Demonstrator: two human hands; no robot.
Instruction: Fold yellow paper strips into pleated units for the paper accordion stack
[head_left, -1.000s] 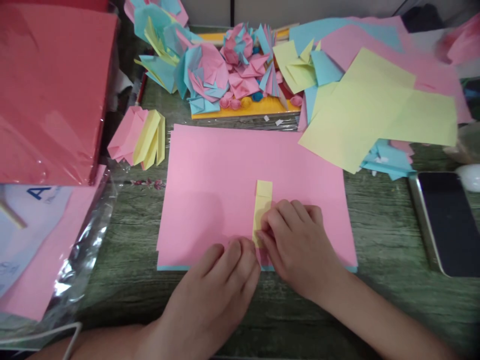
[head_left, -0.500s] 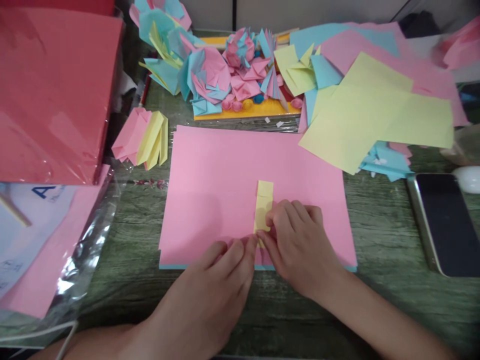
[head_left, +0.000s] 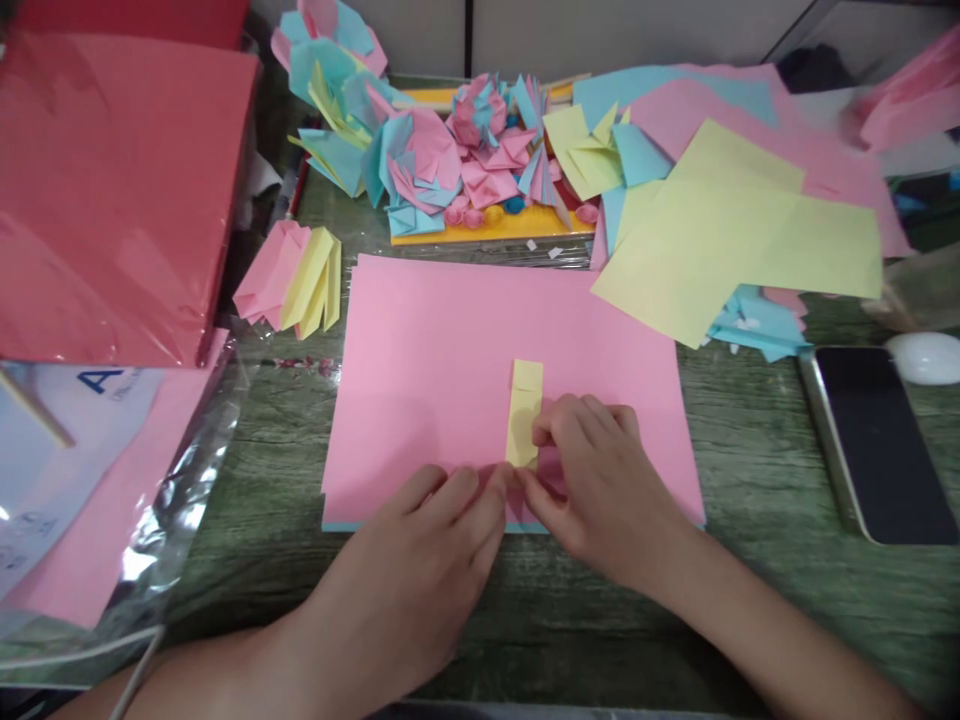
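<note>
A narrow yellow paper strip (head_left: 526, 410) lies upright in view on a stack of pink paper sheets (head_left: 420, 370), with a crease across its far end. My left hand (head_left: 442, 550) pinches the strip's near end from the left, fingertips pressed together. From the right, my right hand (head_left: 600, 480) grips the same end, its thumb meeting the left fingertips and its curled index finger at the strip's right edge. The near end of the strip is partly hidden under the fingers. A blue sheet edge shows beneath the pink stack.
Folded pink and yellow papers (head_left: 292, 280) lie left of the stack. Paper flowers (head_left: 427, 160) crowd the back, beside loose yellow sheets (head_left: 697, 240). A phone (head_left: 881, 445) and a white mouse-like object (head_left: 926, 357) sit at right; a red packet (head_left: 127, 200) at left.
The strip's near end now disappears under my fingertips, where a little of it showed before. Both hands stay nearly in place, and the whole view has shifted slightly.
</note>
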